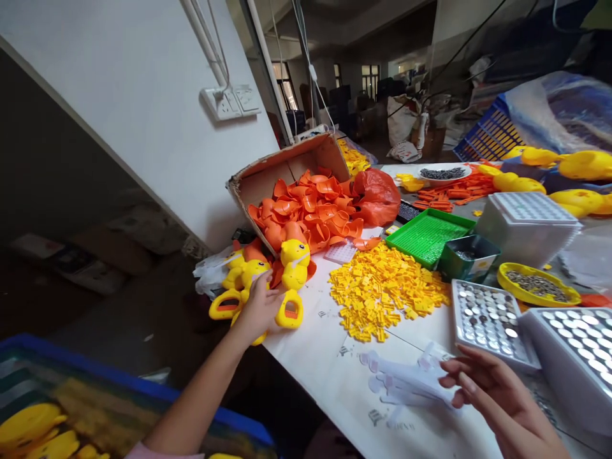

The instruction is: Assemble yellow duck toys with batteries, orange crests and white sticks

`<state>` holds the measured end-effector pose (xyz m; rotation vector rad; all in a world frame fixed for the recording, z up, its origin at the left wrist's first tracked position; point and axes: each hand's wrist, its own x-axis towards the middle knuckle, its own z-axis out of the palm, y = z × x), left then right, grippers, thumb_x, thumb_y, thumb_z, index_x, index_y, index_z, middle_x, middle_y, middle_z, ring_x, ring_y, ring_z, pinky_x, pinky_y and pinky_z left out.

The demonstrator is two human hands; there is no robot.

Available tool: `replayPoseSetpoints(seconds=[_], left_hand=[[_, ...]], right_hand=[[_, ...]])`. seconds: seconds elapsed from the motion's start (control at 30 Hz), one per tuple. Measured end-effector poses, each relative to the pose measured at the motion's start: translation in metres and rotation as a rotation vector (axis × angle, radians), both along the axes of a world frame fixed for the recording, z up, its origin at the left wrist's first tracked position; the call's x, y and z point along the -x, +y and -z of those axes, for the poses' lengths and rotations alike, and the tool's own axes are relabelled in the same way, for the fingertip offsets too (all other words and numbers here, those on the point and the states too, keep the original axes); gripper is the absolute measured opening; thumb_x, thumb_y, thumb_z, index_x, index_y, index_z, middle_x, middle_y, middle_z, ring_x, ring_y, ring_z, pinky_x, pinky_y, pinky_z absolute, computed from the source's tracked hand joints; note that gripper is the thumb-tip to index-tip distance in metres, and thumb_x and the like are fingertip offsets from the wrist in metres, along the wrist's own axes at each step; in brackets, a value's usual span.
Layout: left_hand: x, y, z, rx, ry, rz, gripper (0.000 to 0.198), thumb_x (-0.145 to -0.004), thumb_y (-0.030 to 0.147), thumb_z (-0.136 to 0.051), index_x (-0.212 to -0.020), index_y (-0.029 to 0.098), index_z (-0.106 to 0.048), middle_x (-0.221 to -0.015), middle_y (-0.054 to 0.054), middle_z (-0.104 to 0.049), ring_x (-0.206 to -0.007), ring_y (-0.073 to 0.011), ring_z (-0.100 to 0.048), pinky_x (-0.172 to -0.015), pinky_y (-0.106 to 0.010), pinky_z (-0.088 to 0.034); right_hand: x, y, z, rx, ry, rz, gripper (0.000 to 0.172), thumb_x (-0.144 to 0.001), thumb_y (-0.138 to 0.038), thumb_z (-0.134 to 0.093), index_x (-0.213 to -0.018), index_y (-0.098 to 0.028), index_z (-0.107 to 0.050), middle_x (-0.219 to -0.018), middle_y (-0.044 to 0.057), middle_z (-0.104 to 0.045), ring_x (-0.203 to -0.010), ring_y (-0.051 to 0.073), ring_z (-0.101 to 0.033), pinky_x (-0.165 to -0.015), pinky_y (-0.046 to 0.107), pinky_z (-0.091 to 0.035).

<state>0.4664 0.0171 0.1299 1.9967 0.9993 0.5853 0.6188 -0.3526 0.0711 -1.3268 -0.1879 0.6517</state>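
My left hand (pixel 262 309) is at the near left edge of the table, among several yellow duck-shaped toys with ring handles. Its fingers look loosely extended, partly in front of one duck toy (pixel 253 273), and touch is hard to judge. Just right of it another duck toy (pixel 294 275) stands against the orange pieces. My right hand (pixel 492 395) hovers over the table at lower right, fingers curved and apart, with nothing between them. Beside its fingertips lies a pale translucent plastic piece (pixel 406 379) with round pads, blurred.
Small yellow plastic parts (pixel 382 287) form a pile mid-table. Behind them, a tilted cardboard box (pixel 239 185) spills orange shells (pixel 310 204). A green tray (pixel 421 239), a yellow dish (pixel 535 284) and a white tray of button cells (pixel 488 319) stand right. A blue crate (pixel 157 398) sits lower left.
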Motion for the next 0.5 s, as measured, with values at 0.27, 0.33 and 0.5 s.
replayPoseSetpoints(seconds=[0.27, 0.33, 0.5], left_hand=[[0.0, -0.005, -0.001, -0.404, 0.125, 0.146, 0.035, -0.078, 0.026, -0.049, -0.109, 0.013, -0.06, -0.119, -0.014, -0.056, -0.117, -0.0278, -0.05, -0.107, -0.046, -0.037], [0.005, -0.005, -0.005, -0.473, 0.131, 0.142, 0.033, -0.079, 0.031, -0.052, -0.106, 0.014, -0.062, -0.116, -0.013, -0.059, -0.116, -0.0279, -0.05, -0.11, -0.044, -0.034], [0.052, 0.009, -0.017, -0.513, 0.154, -0.06, 0.033, -0.079, 0.042, -0.054, -0.099, 0.016, -0.059, -0.115, -0.013, -0.057, -0.118, -0.0277, -0.046, -0.112, -0.039, -0.029]], right_hand=[[0.002, 0.003, 0.0, 0.075, -0.024, -0.001, 0.057, -0.072, -0.056, -0.076, -0.115, -0.024, -0.058, -0.107, 0.011, -0.07, -0.096, 0.027, -0.067, -0.07, 0.029, -0.059], [0.002, 0.004, -0.003, 0.095, -0.015, 0.03, 0.06, -0.068, -0.058, -0.078, -0.112, -0.023, -0.059, -0.105, 0.012, -0.071, -0.093, 0.027, -0.068, -0.069, 0.029, -0.06], [0.0, 0.0, -0.001, 0.131, -0.064, 0.055, 0.059, -0.066, -0.059, -0.078, -0.109, -0.022, -0.062, -0.102, 0.012, -0.072, -0.093, 0.027, -0.068, -0.069, 0.027, -0.06]])
